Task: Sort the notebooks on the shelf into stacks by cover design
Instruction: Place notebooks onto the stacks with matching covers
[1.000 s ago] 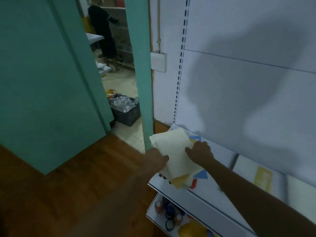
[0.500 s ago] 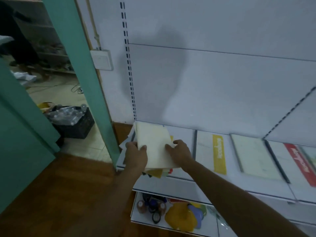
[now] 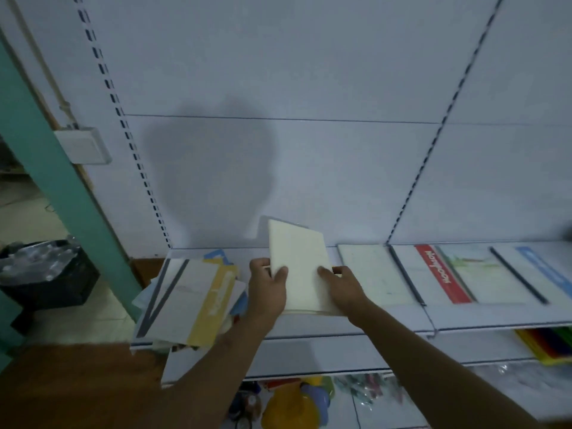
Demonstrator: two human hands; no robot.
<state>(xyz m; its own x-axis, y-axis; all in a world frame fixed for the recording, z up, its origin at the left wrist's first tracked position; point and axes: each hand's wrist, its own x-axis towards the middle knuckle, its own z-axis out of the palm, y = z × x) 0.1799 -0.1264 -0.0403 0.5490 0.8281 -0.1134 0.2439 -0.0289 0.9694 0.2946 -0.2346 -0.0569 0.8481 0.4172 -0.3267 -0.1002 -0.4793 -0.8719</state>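
Note:
A plain cream notebook [image 3: 298,261] is tilted up over the white shelf [image 3: 464,318], held at its lower corners by my left hand [image 3: 267,289] and my right hand [image 3: 342,286]. To its left lies a loose pile of notebooks [image 3: 188,301], the top one white with a yellow band and a grey stripe. Right of my hands, a pale cream notebook [image 3: 376,274] lies flat, then a red-banded notebook [image 3: 439,274] and a blue-banded notebook [image 3: 544,274].
A teal door frame [image 3: 62,193] stands at the left, with a black crate [image 3: 46,274] of plastic on the floor behind it. A lower shelf holds toys and a yellow object [image 3: 294,404]. Coloured folders [image 3: 548,345] sit at the lower right.
The view has swung right along the shelf. Both hands have carried the cream notebook rightwards off the left pile, which now shows a yellow-banded cover on top.

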